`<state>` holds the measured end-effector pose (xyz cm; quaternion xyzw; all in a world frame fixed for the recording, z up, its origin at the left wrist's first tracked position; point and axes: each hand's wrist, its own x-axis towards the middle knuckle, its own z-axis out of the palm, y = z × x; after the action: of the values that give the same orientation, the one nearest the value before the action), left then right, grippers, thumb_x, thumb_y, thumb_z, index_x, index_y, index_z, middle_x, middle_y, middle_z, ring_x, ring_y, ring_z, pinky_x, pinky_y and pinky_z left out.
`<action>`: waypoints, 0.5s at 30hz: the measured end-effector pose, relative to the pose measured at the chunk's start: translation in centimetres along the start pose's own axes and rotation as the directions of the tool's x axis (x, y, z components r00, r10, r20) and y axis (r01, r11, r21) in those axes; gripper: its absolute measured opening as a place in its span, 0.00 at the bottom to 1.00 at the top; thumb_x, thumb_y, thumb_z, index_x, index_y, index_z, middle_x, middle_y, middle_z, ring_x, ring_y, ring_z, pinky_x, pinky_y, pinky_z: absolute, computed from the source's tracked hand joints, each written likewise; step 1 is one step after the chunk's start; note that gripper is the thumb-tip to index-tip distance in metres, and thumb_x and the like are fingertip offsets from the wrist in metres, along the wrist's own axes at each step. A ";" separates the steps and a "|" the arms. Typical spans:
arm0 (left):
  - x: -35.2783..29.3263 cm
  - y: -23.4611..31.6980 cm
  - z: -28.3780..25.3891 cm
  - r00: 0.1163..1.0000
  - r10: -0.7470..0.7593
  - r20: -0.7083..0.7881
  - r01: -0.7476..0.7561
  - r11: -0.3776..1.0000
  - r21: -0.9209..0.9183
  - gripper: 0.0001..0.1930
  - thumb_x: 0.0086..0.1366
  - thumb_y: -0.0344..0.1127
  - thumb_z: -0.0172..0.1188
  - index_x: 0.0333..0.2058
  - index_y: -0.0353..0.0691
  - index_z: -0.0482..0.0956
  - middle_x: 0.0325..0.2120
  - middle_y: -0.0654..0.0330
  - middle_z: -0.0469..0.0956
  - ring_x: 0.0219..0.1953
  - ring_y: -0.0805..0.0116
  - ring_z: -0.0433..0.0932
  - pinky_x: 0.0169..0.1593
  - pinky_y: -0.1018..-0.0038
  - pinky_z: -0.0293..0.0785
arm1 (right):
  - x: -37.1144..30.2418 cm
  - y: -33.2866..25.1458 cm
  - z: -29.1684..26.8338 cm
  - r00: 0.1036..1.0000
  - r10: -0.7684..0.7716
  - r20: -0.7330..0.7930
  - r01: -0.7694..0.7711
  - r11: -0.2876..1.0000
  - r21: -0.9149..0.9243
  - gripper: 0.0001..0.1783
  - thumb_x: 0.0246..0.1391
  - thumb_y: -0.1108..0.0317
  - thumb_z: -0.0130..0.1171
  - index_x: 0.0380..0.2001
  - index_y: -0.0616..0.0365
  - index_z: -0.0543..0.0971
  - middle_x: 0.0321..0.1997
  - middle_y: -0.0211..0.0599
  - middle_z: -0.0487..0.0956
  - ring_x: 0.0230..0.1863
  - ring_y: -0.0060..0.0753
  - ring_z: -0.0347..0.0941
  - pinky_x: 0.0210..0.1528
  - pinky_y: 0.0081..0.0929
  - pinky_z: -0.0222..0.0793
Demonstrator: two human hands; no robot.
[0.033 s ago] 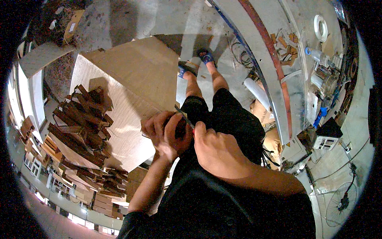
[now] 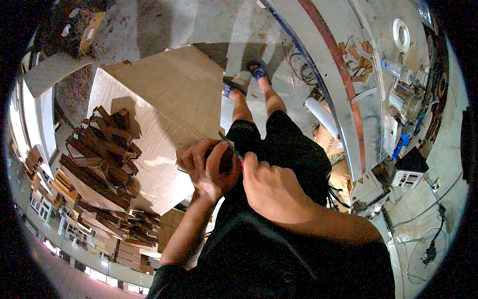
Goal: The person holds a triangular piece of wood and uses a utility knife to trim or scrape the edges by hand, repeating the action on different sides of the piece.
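In front of my body, my left hand (image 2: 209, 167) is closed with its fingers curled round a dark brown piece, mostly hidden, that looks like wood. Close beside it, my right hand (image 2: 271, 187) grips a thin tool with a narrow grey metal blade (image 2: 230, 143). A bit of red shows at its handle by my right thumb. The blade passes along my left fingertips, but its exact contact is hidden. To the left, several dark brown wooden pieces (image 2: 102, 144) lie piled on a pale wooden board top (image 2: 164, 149).
Beyond the pale top stands a large wooden panel side (image 2: 174, 84). A long curved metal-edged bench (image 2: 343, 89) runs along the right, with small wood offcuts (image 2: 358, 60) beside it. A fan (image 2: 427, 255) and a black-and-white box (image 2: 411, 172) stand further right.
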<state>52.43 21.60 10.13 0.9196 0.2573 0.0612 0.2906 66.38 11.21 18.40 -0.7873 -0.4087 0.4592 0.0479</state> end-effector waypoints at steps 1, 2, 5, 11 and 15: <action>0.0 0.1 -0.1 1.000 0.002 -0.008 -0.002 1.000 0.006 0.25 0.47 0.38 0.73 0.47 0.54 0.79 0.45 0.64 0.77 0.50 0.56 0.70 0.55 0.53 0.59 | 0.0 0.1 -0.1 1.000 -0.008 0.012 0.007 1.000 0.008 0.09 0.58 0.68 0.53 0.37 0.64 0.73 0.22 0.44 0.81 0.20 0.42 0.82 0.19 0.36 0.79; 0.0 0.2 -0.2 1.000 0.005 -0.017 -0.005 1.000 0.011 0.25 0.47 0.38 0.73 0.47 0.54 0.79 0.45 0.64 0.77 0.50 0.57 0.70 0.55 0.53 0.59 | 0.0 0.1 -0.1 1.000 -0.015 0.024 0.015 1.000 0.015 0.09 0.58 0.68 0.53 0.37 0.64 0.73 0.22 0.44 0.81 0.20 0.42 0.82 0.19 0.36 0.79; 0.3 0.3 -0.1 1.000 0.000 -0.015 0.000 1.000 0.009 0.25 0.47 0.38 0.73 0.47 0.54 0.79 0.45 0.64 0.77 0.49 0.57 0.71 0.55 0.53 0.60 | 0.2 0.5 0.0 0.999 -0.026 0.033 0.024 0.999 0.039 0.09 0.58 0.68 0.53 0.37 0.64 0.73 0.22 0.44 0.81 0.20 0.43 0.82 0.19 0.37 0.79; 0.0 -0.1 0.3 1.000 0.008 -0.023 -0.007 0.999 0.054 0.24 0.47 0.38 0.72 0.46 0.54 0.80 0.44 0.65 0.76 0.48 0.56 0.70 0.55 0.53 0.61 | 0.6 1.0 0.1 0.999 -0.036 0.015 0.035 0.998 0.042 0.08 0.58 0.70 0.54 0.36 0.64 0.72 0.20 0.45 0.81 0.21 0.45 0.82 0.22 0.38 0.79; -0.2 0.1 0.2 1.000 -0.011 -0.010 0.012 0.998 0.057 0.24 0.47 0.38 0.72 0.47 0.55 0.80 0.45 0.64 0.76 0.49 0.55 0.69 0.55 0.53 0.62 | 0.8 1.9 0.5 0.996 -0.027 0.081 0.019 0.995 0.099 0.09 0.56 0.70 0.54 0.37 0.65 0.73 0.21 0.44 0.81 0.20 0.44 0.82 0.21 0.38 0.79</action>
<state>52.36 21.32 10.09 0.9257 0.2655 0.0567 0.2634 67.32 10.34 16.64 -0.7596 -0.3965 0.5101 0.0749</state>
